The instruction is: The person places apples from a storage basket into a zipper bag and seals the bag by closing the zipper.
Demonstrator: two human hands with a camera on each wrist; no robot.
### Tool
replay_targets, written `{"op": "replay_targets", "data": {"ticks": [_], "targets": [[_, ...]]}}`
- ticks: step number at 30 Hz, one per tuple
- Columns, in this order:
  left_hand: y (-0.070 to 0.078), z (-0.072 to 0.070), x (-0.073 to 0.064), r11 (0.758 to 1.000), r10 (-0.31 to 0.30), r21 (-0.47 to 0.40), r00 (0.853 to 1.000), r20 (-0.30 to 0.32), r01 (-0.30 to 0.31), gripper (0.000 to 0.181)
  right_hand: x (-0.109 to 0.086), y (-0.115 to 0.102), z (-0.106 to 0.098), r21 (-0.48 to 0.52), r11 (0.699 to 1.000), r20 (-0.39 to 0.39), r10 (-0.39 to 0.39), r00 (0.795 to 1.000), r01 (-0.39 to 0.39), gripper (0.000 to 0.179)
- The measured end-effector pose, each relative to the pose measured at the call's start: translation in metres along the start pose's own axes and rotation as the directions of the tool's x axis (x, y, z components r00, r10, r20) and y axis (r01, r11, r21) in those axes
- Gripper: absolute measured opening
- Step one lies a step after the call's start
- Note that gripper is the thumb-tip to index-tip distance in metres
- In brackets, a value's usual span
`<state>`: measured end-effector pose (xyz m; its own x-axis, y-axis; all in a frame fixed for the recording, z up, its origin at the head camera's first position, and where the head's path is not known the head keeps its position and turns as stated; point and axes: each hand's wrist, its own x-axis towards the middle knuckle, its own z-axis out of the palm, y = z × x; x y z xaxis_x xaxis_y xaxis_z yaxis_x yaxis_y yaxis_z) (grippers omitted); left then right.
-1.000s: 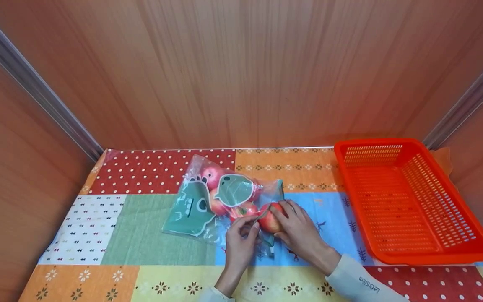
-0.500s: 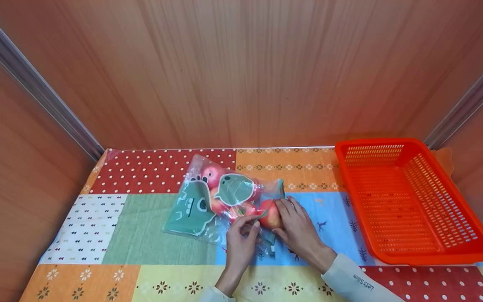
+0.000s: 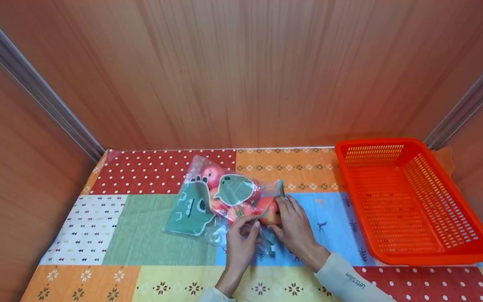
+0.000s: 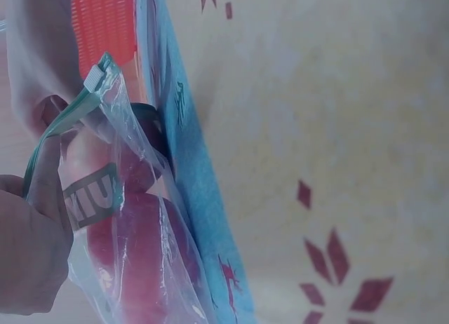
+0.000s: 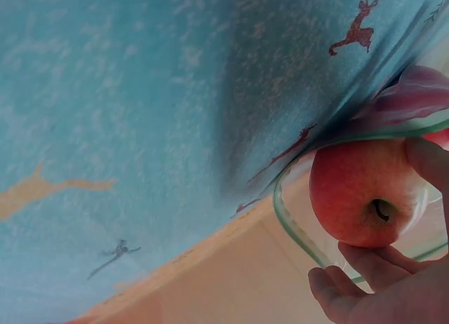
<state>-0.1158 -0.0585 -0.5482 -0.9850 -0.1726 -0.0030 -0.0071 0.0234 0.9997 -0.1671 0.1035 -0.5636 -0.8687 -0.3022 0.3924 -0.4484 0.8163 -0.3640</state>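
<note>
A clear zip bag with a green cartoon print lies on the patchwork cloth, several apples inside it. My left hand pinches the green zip edge and lifts that side of the mouth. At the opening my right hand holds a red apple, thumb on one side and fingers on the other. The right wrist view shows this apple stem-end outward, framed by the bag's green rim. A white slider sits at one end of the zip.
To the right stands a red plastic basket with slotted walls and nothing in it. Wood-grain panels enclose the cloth-covered table at the back and both sides.
My right hand has shifted slightly left, and the apple has moved further into the bag's mouth. The left hand keeps its pinch on the zip edge, nearly still.
</note>
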Motion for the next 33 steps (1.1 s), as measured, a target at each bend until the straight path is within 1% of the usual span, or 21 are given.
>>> {"op": "replay_targets", "data": {"ticks": [3, 7, 10, 14, 19, 25, 28, 33], "targets": [[0.000, 0.000, 0.000, 1.000, -0.005, 0.003, 1.000, 0.002, 0.005, 0.021, 0.001, 0.000, 0.003, 0.000, 1.000, -0.016, 0.007, 1.000, -0.007, 0.080], [0.000, 0.000, -0.001, 1.000, 0.005, -0.010, 1.000, 0.005, -0.005, 0.021, 0.003, 0.002, 0.006, -0.007, 1.000, -0.059, -0.014, 0.998, 0.014, 0.077], [0.000, 0.000, -0.001, 1.000, 0.013, -0.016, 1.000, 0.004, -0.013, 0.021, 0.005, 0.003, 0.007, -0.018, 1.000, -0.077, -0.008, 0.997, 0.007, 0.075], [0.000, 0.000, -0.001, 1.000, 0.013, -0.010, 1.000, 0.001, -0.013, 0.022, 0.006, 0.001, 0.008, -0.019, 0.999, -0.072, 0.038, 0.997, -0.039, 0.075], [0.000, -0.001, -0.002, 1.000, 0.016, -0.006, 1.000, 0.004, -0.016, 0.022, 0.008, -0.001, 0.009, 0.011, 0.997, -0.074, 0.080, 0.994, -0.080, 0.079], [0.000, 0.000, -0.002, 1.000, 0.016, -0.009, 1.000, 0.005, -0.016, 0.021, 0.011, -0.001, 0.009, -0.003, 0.992, -0.029, 0.126, 0.992, -0.126, 0.076], [0.000, 0.000, -0.002, 1.000, 0.011, -0.009, 1.000, 0.006, -0.011, 0.021, 0.013, -0.002, 0.009, 0.009, 0.987, -0.015, 0.158, 0.987, -0.158, 0.078], [-0.001, 0.000, -0.001, 1.000, 0.012, -0.007, 1.000, 0.004, -0.012, 0.021, 0.015, -0.002, 0.011, 0.020, 0.985, -0.024, 0.169, 0.985, -0.169, 0.079]]}}
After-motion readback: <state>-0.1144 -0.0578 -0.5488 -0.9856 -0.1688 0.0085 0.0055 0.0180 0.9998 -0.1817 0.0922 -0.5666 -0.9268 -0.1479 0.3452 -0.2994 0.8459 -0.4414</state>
